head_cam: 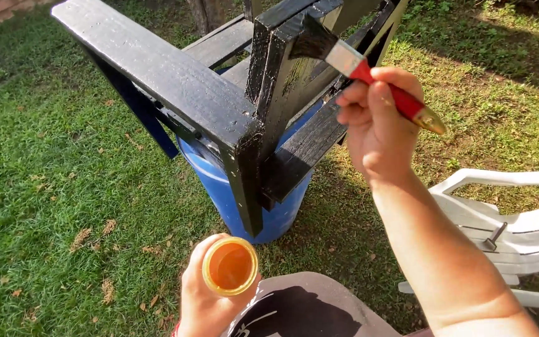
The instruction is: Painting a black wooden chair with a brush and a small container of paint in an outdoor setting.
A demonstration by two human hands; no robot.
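A black-painted wooden frame (219,106), glossy as if wet, lies tipped over on top of a blue plastic barrel (269,206) that stands on the grass (51,187), and everything else is placed from that barrel. To the left of the barrel the lawn is scattered with dry leaves, and one long black beam of the frame reaches out over it towards the upper left corner. Just in front of the barrel, low in the view, the left hand (204,299) is wrapped around a small yellow jar (230,266), its mouth open and facing up, with orange liquid showing inside; the jar sits clear of the barrel, not touching it. Above the barrel's right side, the right hand (378,115) is closed around the red handle of a paintbrush (360,67), thumb and fingers pinching it near the metal band. The dark bristles press against an upright black slat of the frame, directly over the barrel. Well to the right of the barrel stands a white plastic chair (519,224), with a small metal tool (494,237) lying on it.
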